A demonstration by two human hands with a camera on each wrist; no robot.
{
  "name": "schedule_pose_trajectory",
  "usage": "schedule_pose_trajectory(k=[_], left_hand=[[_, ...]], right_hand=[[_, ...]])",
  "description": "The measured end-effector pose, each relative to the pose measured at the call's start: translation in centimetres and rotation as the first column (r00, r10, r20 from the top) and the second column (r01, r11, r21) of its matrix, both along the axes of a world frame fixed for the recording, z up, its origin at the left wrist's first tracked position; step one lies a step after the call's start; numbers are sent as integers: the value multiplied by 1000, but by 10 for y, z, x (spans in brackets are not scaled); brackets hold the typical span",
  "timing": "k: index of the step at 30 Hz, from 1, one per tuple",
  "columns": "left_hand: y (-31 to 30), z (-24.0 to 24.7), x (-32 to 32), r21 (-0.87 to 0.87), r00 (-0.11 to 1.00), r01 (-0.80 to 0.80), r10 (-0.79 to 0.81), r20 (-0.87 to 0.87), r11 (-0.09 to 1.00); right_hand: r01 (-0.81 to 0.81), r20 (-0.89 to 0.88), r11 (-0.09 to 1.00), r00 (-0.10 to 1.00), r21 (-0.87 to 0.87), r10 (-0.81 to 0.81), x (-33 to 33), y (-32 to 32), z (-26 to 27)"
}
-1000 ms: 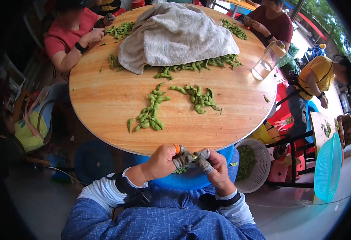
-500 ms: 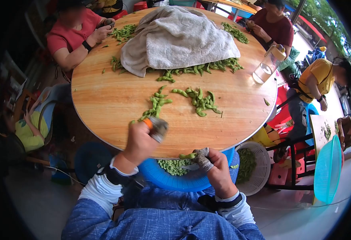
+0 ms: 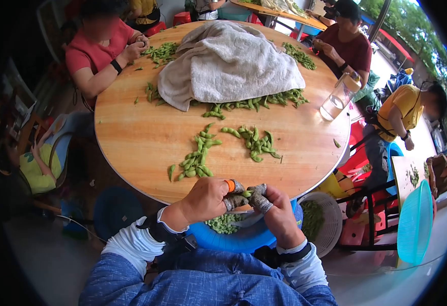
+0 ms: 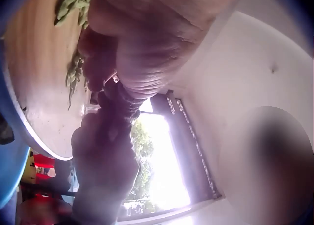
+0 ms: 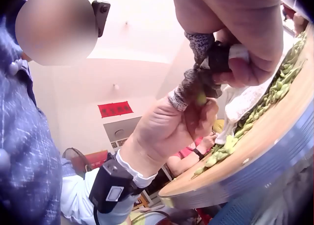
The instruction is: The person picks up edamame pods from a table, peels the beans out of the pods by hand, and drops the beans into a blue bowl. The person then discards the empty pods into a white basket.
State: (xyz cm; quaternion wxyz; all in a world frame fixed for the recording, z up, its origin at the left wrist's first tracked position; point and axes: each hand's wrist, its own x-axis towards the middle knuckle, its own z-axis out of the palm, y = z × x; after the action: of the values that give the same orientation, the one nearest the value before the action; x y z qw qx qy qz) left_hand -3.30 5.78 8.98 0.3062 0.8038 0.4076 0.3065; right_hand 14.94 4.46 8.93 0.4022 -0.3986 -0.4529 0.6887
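Observation:
In the head view my left hand and right hand meet just off the table's near edge. Worn grey cloth covers sheathe thumb and forefinger on each, with an orange band on the left. Between the fingertips both pinch a green soybean pod, partly hidden by the covers. Below them a blue basin contains shelled green beans. A loose heap of pods lies beyond my left hand, and a second heap sits to its right. The right wrist view shows the covered fingertips close together.
A greyish towel covers more pods on the round wooden table. A clear bottle stands near its right edge. To my right are a white basket of pods and a turquoise basket. Other people sit around.
Half a second ago my left hand was out over the left pod heap while the right held a pod above the basin. Now the left is back, pinching that pod with the right.

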Motion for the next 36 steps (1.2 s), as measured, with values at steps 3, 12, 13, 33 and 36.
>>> schedule_pose_trajectory(k=[3,12,13,33,36], left_hand=[[9,-17,-6,-309,935,170,-54,351,936],[15,3,-13,158,997,-40,28,76,987],[18,0,-13,255,997,-43,26,72,966],[-10,-8,-9,-644,758,292,239,607,707],[-8,-8,2,-343,958,56,46,281,938]], right_hand=[[-63,-20,978,997,200,68,2,4,-14],[-142,395,766,905,627,-156,-14,13,3],[-148,409,752,896,643,-173,-16,15,3],[11,-140,996,990,-92,-24,9,12,-2],[7,-110,998,994,-59,-13,11,10,-5]])
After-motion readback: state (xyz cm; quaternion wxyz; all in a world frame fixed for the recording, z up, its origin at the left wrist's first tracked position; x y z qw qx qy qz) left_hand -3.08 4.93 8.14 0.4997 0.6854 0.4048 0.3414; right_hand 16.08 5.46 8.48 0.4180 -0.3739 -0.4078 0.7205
